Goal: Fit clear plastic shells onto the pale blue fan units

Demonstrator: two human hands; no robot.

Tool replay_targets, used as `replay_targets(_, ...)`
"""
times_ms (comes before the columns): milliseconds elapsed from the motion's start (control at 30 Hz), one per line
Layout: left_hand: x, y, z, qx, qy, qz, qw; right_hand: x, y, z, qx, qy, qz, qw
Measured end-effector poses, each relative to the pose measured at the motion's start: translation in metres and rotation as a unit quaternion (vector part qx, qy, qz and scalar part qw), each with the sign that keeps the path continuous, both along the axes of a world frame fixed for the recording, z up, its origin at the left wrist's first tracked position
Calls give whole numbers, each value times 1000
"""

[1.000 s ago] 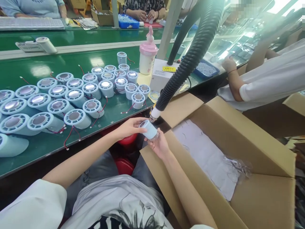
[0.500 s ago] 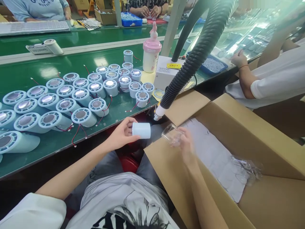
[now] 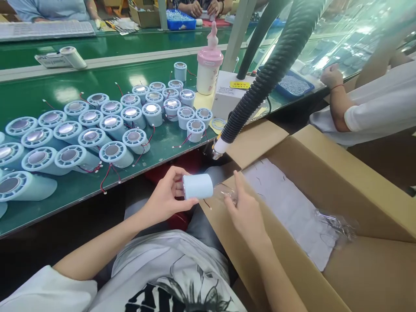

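Note:
My left hand (image 3: 169, 193) grips a light blue cylinder (image 3: 199, 186) by its left end, between thumb and fingers. The cylinder lies on its side in the air, its smooth wall toward me. In my right hand (image 3: 245, 210) is a clear plastic cover (image 3: 225, 190), pinched with the index finger stretched out; the fingers partly hide it. The cover is just right of the cylinder, and I cannot tell if they touch. Several similar blue cylinders (image 3: 112, 151) stand on the green bench (image 3: 156, 154), with round metallic centres and red and black wires.
An open carton (image 3: 367, 264) on my right holds a white sheet (image 3: 292, 208) and clear plastic pieces (image 3: 336, 223). A black hose (image 3: 260, 86) with a white nozzle hangs over the bench edge. Behind stand a pink-lidded cup (image 3: 208, 69) and white box (image 3: 227, 93). Co-workers sit nearby.
My left hand has moved right and slightly down with the cylinder. My right hand has moved left and down, bringing the clear cover close to the cylinder's right end.

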State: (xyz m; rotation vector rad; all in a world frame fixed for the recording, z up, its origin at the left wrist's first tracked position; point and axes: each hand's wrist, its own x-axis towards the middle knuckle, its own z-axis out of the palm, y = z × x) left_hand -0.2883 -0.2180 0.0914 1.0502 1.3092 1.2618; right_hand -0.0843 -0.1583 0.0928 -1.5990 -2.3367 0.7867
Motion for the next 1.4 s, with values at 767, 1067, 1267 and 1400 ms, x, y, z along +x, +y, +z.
replay_targets(767, -2, -1, -7, -27, 48, 26, 998, -14, -6, 13, 35, -139, 50, 988)
replay_targets(1067, 5, -4, -15, -27, 2, 59, 998, -39, -28, 9, 57, -196, 155, 967)
replay_targets(1267, -1, -17, -2, 8, 1, 79, 997, -22, -2, 10, -8, -210, 69, 975)
replay_targets(1400, -3, -17, -2, -20, 33, 96, 995, -25, -29, 22, 75, -145, 123, 979)
